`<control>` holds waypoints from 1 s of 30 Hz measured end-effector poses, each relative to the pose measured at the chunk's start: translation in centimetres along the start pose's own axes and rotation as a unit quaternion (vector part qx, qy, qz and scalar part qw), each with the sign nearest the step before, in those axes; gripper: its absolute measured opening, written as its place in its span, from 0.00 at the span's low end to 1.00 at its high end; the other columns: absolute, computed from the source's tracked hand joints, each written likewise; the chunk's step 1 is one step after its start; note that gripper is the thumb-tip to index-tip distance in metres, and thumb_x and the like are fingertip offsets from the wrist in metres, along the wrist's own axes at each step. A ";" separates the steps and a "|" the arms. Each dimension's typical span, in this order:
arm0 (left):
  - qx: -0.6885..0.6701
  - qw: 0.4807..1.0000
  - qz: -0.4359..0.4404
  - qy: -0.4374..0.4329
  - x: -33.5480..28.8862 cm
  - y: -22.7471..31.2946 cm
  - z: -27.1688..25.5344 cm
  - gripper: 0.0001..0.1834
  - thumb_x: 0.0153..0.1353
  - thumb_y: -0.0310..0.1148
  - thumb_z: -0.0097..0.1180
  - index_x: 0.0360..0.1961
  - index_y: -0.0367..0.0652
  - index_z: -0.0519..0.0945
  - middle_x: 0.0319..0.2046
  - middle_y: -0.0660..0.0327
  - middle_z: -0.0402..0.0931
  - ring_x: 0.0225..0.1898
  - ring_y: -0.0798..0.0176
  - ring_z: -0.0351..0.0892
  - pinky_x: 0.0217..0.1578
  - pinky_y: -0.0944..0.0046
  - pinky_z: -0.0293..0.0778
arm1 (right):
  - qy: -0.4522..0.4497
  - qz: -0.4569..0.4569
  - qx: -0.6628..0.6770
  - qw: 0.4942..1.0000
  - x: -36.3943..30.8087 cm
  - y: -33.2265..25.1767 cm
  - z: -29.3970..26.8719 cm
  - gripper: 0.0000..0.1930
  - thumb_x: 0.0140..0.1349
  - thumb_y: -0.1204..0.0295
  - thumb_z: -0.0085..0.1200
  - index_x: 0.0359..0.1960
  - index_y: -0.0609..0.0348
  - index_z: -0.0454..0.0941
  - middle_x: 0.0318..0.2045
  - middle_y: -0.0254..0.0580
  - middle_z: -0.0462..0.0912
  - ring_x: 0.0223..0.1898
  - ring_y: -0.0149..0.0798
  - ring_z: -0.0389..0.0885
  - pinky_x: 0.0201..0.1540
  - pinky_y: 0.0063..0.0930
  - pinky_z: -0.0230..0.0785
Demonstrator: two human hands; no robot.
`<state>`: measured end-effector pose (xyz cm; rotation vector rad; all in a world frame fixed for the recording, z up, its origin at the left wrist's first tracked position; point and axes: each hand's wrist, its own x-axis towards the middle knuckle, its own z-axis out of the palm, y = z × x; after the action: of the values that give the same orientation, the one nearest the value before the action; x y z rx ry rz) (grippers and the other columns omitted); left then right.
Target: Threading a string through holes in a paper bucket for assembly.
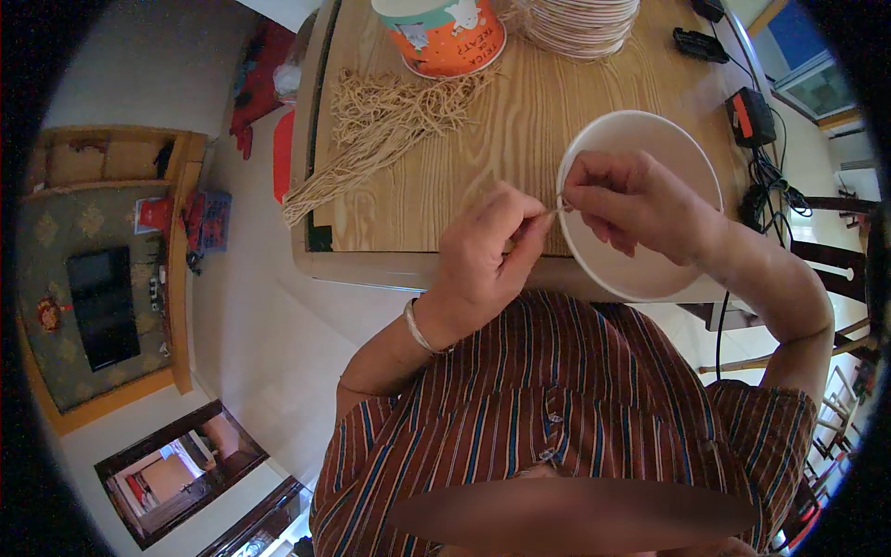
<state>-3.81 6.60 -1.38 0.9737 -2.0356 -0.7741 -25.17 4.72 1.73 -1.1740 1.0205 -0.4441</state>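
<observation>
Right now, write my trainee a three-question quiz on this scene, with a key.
1. What do the left hand and right hand pinch? A: black cable; B: thin tan strand; C: paper cup.
2. True or false: the bracelet is on the right wrist.
3. Fill in: in the picture, the tan cords lie to the ___ of the white tub.

Key: 1. B; 2. false, the bracelet is on the left; 3. left.

Legible: dark capital lettering (pixel 458 53), few short words in stacked lines, printed on orange side of round tub (pixel 427 58) with green upper band and white figures.
</observation>
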 end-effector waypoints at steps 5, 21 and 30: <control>0.092 0.989 0.088 0.072 0.5 -0.3 0.4 0.08 0.53 0.21 0.62 0.34 0.39 0.77 0.29 0.57 0.72 0.29 0.54 0.75 0.30 0.58 0.71 | 0.112 -0.200 -0.191 0.954 0.4 2.2 0.4 0.05 0.66 0.73 0.52 0.34 0.63 0.73 0.21 0.29 0.72 0.23 0.19 0.65 0.24 0.18 0.61; 0.022 0.996 0.044 0.075 1.0 -0.5 0.4 0.08 0.53 0.18 0.62 0.35 0.38 0.78 0.30 0.58 0.75 0.30 0.58 0.77 0.31 0.63 0.73 | 0.130 -0.202 -0.132 0.961 0.6 2.1 0.7 0.05 0.60 0.76 0.56 0.36 0.64 0.75 0.25 0.37 0.80 0.29 0.23 0.76 0.33 0.23 0.73; 0.011 0.996 0.054 0.074 1.6 -1.2 0.8 0.08 0.54 0.18 0.60 0.35 0.38 0.78 0.30 0.58 0.75 0.33 0.59 0.77 0.34 0.64 0.74 | 0.090 -0.142 -0.118 0.979 0.1 1.0 0.9 0.02 0.63 0.78 0.54 0.36 0.62 0.74 0.25 0.22 0.70 0.29 0.14 0.65 0.31 0.12 0.61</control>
<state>-4.74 4.83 -2.18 0.8990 -1.9537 -0.6051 -24.60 5.52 0.83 -1.5246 1.0872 -0.6781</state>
